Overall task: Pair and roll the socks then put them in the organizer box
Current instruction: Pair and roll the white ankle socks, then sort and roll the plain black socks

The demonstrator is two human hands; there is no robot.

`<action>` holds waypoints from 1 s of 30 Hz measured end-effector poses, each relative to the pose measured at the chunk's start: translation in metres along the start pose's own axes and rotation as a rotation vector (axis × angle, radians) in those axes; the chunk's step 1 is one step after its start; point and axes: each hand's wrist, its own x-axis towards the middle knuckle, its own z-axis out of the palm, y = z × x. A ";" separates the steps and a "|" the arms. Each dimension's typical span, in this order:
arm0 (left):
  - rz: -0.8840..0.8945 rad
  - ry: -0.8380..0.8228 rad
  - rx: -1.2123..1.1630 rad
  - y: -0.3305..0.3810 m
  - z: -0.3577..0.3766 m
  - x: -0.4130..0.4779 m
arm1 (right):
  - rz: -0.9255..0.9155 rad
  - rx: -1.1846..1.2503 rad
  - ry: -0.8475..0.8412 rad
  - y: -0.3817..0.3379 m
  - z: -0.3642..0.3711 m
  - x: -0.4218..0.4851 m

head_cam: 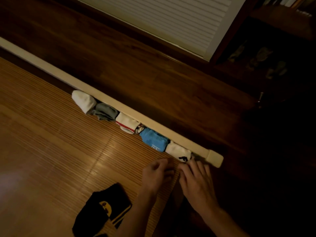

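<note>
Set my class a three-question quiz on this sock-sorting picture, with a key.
1. What colour is the roll at the row's left end?
2. True or false: the right hand rests on the black and yellow sock.
3. Which roll lies just right of the red-striped roll? A) grey roll B) blue roll C) black roll
Key: 1. white. 2. False: the right hand is at the row's right end, apart from the black and yellow sock. 3. B.
</note>
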 end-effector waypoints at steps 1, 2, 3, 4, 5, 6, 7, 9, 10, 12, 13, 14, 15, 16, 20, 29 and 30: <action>0.015 -0.010 -0.001 0.000 -0.010 -0.005 | -0.015 0.041 -0.027 -0.008 -0.001 -0.004; 0.035 -0.034 -0.014 0.000 -0.020 -0.010 | -0.037 0.092 -0.053 -0.017 -0.001 -0.006; 0.060 -0.059 -0.021 0.000 -0.032 -0.015 | -0.061 0.149 -0.076 -0.026 -0.002 -0.008; 0.096 -0.073 -0.011 -0.001 -0.047 -0.020 | -0.080 0.207 -0.098 -0.036 -0.002 -0.009; 0.148 -0.073 0.009 -0.002 -0.064 -0.025 | -0.097 0.260 -0.116 -0.046 -0.001 -0.010; 0.200 -0.063 0.025 -0.005 -0.083 -0.030 | -0.111 0.302 -0.138 -0.057 -0.001 -0.010; 0.238 -0.044 0.032 -0.007 -0.103 -0.036 | -0.126 0.335 -0.164 -0.069 0.000 -0.010; 0.269 0.019 0.029 -0.016 -0.144 -0.048 | -0.171 0.373 -0.225 -0.093 0.003 -0.009; 0.275 0.064 0.019 -0.020 -0.164 -0.054 | -0.197 0.376 -0.255 -0.106 0.006 -0.008; 0.295 0.168 -0.015 -0.033 -0.205 -0.066 | -0.235 0.370 -0.321 -0.132 0.013 -0.006; 0.308 0.218 -0.024 -0.041 -0.225 -0.073 | -0.251 0.373 -0.359 -0.145 0.017 -0.004; 0.319 0.263 -0.019 -0.048 -0.243 -0.080 | -0.273 0.378 -0.400 -0.157 0.021 -0.003; 0.326 0.306 -0.013 -0.057 -0.260 -0.088 | -0.303 0.378 -0.444 -0.170 0.024 -0.002; 0.331 0.353 -0.014 -0.067 -0.276 -0.096 | -0.337 0.374 -0.487 -0.184 0.028 -0.002; 0.326 0.521 -0.165 -0.107 -0.324 -0.126 | -0.393 0.397 -0.595 -0.236 0.038 -0.009; 0.255 0.719 -0.138 -0.208 -0.388 -0.180 | -0.370 0.448 -0.752 -0.334 0.061 -0.048; 0.224 0.710 -0.079 -0.219 -0.394 -0.183 | -0.374 0.442 -0.770 -0.342 0.064 -0.053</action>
